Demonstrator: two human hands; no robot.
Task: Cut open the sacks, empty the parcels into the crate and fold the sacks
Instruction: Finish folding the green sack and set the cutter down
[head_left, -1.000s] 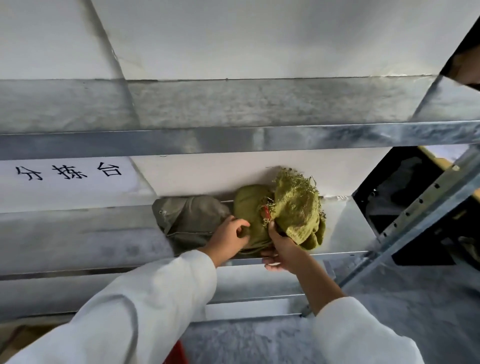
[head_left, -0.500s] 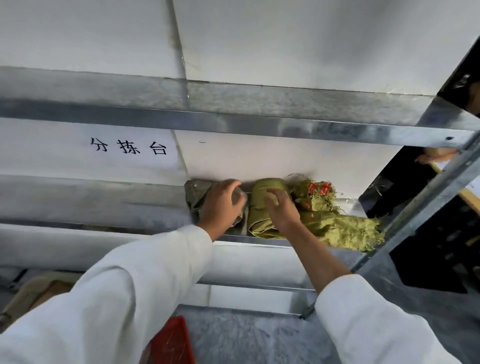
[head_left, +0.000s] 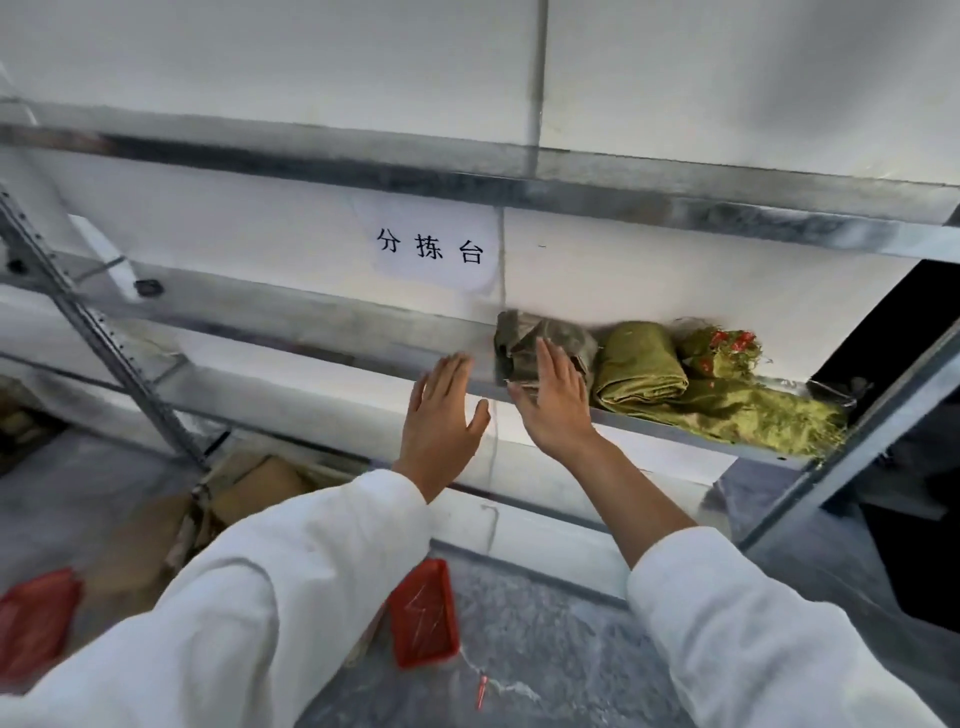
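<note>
The grey-green folded sack (head_left: 540, 345) sits on the metal shelf (head_left: 322, 338), pushed back against the white wall (head_left: 675, 280), just below and to the right of the paper sign (head_left: 430, 248) with three black characters. Right beside that sack, on its right and touching it, lies a rolled olive-green sack (head_left: 641, 366), and past that a frayed green sack (head_left: 748, 410) with red markings trails loose threads over the shelf's front lip.

Right hand (head_left: 556, 402) is flat and spread, fingers (head_left: 548, 361) straight, the tips overlapping the front of the grey-green sack; whether they press on it or hang just short, can't tell from here. Nothing is gripped. Left hand (head_left: 441, 410) is open too, palm forward, fingers fanned, just left of the grey-green sack and clear of it, in front of bare shelf.

Plenty of free shelf runs leftward from the grey-green sack to a slanted perforated upright (head_left: 98, 332). To the right of the sacks the shelf ends at another grey upright (head_left: 857, 457). A second shelf (head_left: 571, 187) crosses above the sign, closing the room overhead. Below the sack, on the speckled grey tabletop (head_left: 545, 649), lies a red tray (head_left: 423, 613), with a small red-handled tool (head_left: 481, 691) nearer still.
</note>
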